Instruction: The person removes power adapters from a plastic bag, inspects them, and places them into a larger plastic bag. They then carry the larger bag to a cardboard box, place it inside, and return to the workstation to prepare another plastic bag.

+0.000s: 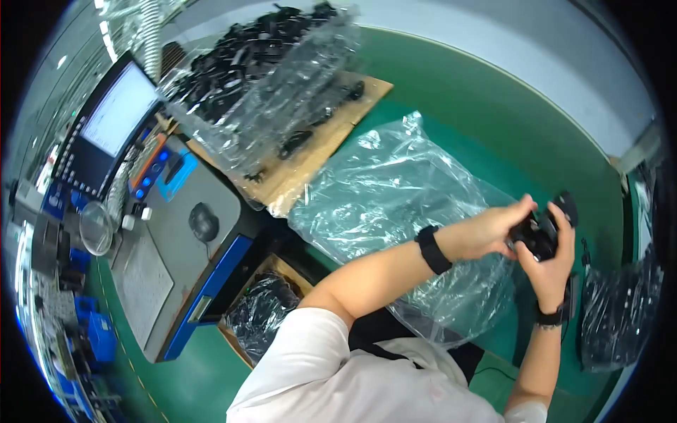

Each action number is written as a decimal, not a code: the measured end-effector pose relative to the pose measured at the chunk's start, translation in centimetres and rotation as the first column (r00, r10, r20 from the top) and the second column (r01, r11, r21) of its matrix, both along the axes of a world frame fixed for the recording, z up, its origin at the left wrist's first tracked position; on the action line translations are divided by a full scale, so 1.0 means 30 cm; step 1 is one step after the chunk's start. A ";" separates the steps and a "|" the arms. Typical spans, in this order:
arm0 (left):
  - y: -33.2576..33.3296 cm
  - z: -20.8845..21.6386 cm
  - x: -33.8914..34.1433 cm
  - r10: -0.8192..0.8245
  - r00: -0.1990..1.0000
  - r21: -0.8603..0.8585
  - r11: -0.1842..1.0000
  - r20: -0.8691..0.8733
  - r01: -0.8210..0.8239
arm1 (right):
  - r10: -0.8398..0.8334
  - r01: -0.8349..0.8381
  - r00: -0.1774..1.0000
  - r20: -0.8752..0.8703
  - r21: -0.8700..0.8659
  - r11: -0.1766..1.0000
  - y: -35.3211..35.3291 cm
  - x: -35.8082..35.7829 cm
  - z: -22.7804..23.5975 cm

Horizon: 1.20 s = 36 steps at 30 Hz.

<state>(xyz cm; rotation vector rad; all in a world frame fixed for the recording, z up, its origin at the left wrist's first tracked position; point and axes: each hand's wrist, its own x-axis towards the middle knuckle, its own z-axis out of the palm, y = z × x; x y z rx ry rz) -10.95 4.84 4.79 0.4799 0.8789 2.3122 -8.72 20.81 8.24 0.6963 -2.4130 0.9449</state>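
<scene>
Both of my hands meet at the right around a small glossy black plastic part (541, 238). My left hand (502, 224) pinches it from the left side, thumb and fingers closed in. From below, my right hand (551, 271) wraps its fingers about the same part. A second dark piece (565, 208) shows by my right fingertips; whether it is joined to the held part I cannot tell. Black bands circle both wrists. Left of my hands, a large clear plastic bag (395, 187) lies spread over the green surface.
At the upper left, a clear bag heaped with black parts (247, 63) rests on cardboard (331, 144). A grey bench (201, 187) holds a mouse (204, 222) and a monitor (116, 116). An open box (264, 310) stands below; another bag of dark parts (620, 317) is far right.
</scene>
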 end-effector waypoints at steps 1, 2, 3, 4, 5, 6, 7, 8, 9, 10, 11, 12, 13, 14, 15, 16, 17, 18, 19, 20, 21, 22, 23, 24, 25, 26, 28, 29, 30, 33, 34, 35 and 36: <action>-0.013 0.026 0.010 -0.012 1.000 -0.064 0.998 -0.005 0.012 | -0.039 0.041 0.998 0.042 -0.060 0.997 0.024 0.002 -0.014; -0.015 0.030 0.011 -0.003 0.999 -0.141 0.990 -0.040 -0.002 | -0.002 0.014 0.997 0.083 -0.135 0.991 0.038 -0.005 -0.024; -0.015 0.027 0.007 -0.006 0.997 -0.216 0.976 -0.073 -0.010 | -0.008 0.018 0.997 0.076 -0.133 0.991 0.041 -0.010 -0.031; -0.020 0.013 -0.003 -0.023 0.997 -0.214 0.977 -0.079 0.005 | 0.127 -0.046 0.969 0.211 -0.353 0.935 0.038 -0.009 -0.032; -0.018 -0.004 -0.020 -0.001 0.993 -0.244 0.969 -0.115 -0.028 | 0.265 -0.056 0.916 0.301 -0.559 0.828 0.042 0.000 -0.024; 0.004 -0.009 -0.035 -0.005 0.989 -0.267 0.963 -0.146 -0.035 | 0.230 -0.042 0.925 0.303 -0.519 0.854 0.040 0.007 -0.021; 0.009 0.034 -0.022 0.029 0.987 -0.310 0.948 -0.155 -0.077 | 0.167 -0.019 0.941 0.294 -0.446 0.895 0.037 0.009 -0.002; -0.006 0.038 -0.018 0.040 0.990 -0.299 0.951 -0.135 -0.079 | 0.203 -0.065 0.938 0.280 -0.434 0.899 0.038 0.002 0.000; -0.023 0.066 -0.013 0.053 0.992 -0.268 0.960 -0.112 -0.082 | 0.274 -0.089 0.914 0.300 -0.510 0.856 0.049 -0.011 -0.010; -0.021 0.043 -0.035 0.104 0.892 -0.392 0.871 -0.439 -0.295 | 0.284 -0.104 0.925 0.252 -0.551 0.828 0.058 -0.033 -0.029; -0.022 0.069 -0.028 0.147 0.983 -0.305 0.936 -0.107 -0.173 | 0.378 -0.124 0.871 0.315 -0.603 0.788 0.103 -0.066 -0.056; -0.037 0.048 -0.028 0.208 0.977 -0.292 0.938 0.044 -0.187 | 0.566 0.009 0.735 0.373 -0.840 0.543 0.071 -0.046 -0.054; -0.051 0.013 -0.045 0.207 0.976 -0.213 0.959 0.072 -0.188 | 0.625 0.037 0.690 0.364 -0.881 0.471 0.071 -0.042 -0.043; -0.017 0.045 -0.016 0.309 0.947 -0.186 0.929 -0.087 -0.321 | 0.709 0.068 0.616 0.343 -0.920 0.387 0.108 -0.029 -0.025; -0.022 0.026 -0.050 0.288 0.954 -0.227 0.937 0.083 -0.264 | 0.808 0.082 0.514 0.290 -0.954 0.290 0.129 -0.025 -0.010; -0.030 0.061 -0.032 0.290 0.957 -0.249 0.925 -0.021 -0.285 | 0.835 0.098 0.456 0.307 -0.950 0.296 0.121 -0.023 0.005; -0.011 0.065 -0.026 0.272 0.960 -0.246 0.928 -0.060 -0.279 | 0.859 0.123 0.391 0.330 -0.944 0.306 0.118 -0.013 0.003; 0.003 0.056 -0.014 0.271 0.961 -0.258 0.926 -0.057 -0.276 | 0.873 0.127 0.370 0.317 -0.948 0.291 0.115 -0.002 -0.020; 0.013 0.048 -0.005 0.276 0.960 -0.272 0.921 -0.054 -0.280 | 0.889 0.131 0.343 0.303 -0.953 0.275 0.119 0.005 -0.047; 0.008 0.035 -0.007 0.270 0.961 -0.265 0.924 -0.057 -0.275 | 0.890 0.177 0.366 0.270 -0.960 0.218 0.119 0.010 -0.067; 0.000 0.018 -0.013 0.251 0.960 -0.287 0.917 -0.127 -0.278 | 0.888 0.175 0.369 0.274 -0.959 0.223 0.121 0.017 -0.085; -0.003 0.009 -0.014 0.232 0.953 -0.309 0.908 -0.196 -0.285 | 0.901 0.159 0.385 0.198 -0.976 0.147 0.123 0.023 -0.102; -0.006 0.018 -0.011 0.235 0.952 -0.304 0.908 -0.199 -0.287 | 0.910 0.141 0.398 0.121 -0.988 0.070 0.121 0.026 -0.105; -0.009 0.033 -0.004 0.207 0.964 -0.283 0.927 -0.166 -0.247 | 0.902 0.100 0.413 0.120 -0.991 0.086 0.119 0.037 -0.097; -0.008 0.040 -0.002 0.176 0.975 -0.262 0.943 -0.133 -0.206 | 0.902 0.099 0.413 0.124 -0.991 0.091 0.121 0.034 -0.097; -0.015 0.032 -0.010 0.144 0.979 -0.192 0.966 -0.147 -0.171 | 0.915 0.125 0.392 0.097 -0.991 0.051 0.119 0.033 -0.100; -0.012 0.039 0.002 0.141 0.979 -0.190 0.967 -0.148 -0.168 | 0.934 0.181 0.356 0.033 -0.983 -0.035 0.122 0.032 -0.116; -0.011 0.043 0.006 0.143 0.978 -0.190 0.967 -0.152 -0.170 | 0.935 0.179 0.352 0.034 -0.983 -0.031 0.122 0.031 -0.112; -0.018 0.025 -0.007 0.058 0.982 -0.185 0.978 -0.180 -0.092 | 0.933 0.177 0.361 0.015 -0.983 -0.053 0.125 0.031 -0.107; 0.016 0.047 0.020 0.068 0.990 -0.124 0.989 -0.122 -0.083 | 0.904 0.146 0.427 0.004 -0.987 -0.065 0.155 0.044 -0.052; 0.013 0.037 0.011 0.055 0.995 -0.091 0.994 -0.089 -0.063 | 0.892 0.124 0.452 -0.006 -0.990 -0.070 0.183 0.059 0.003; 0.007 0.036 0.002 0.051 0.994 -0.089 0.994 -0.093 -0.060 | 0.871 0.038 0.488 -0.066 -0.995 -0.097 0.225 0.079 0.086; -0.007 0.030 -0.004 0.090 0.992 -0.108 0.989 -0.085 -0.099 | 0.855 -0.096 0.510 -0.096 -0.994 -0.054 0.275 0.082 0.169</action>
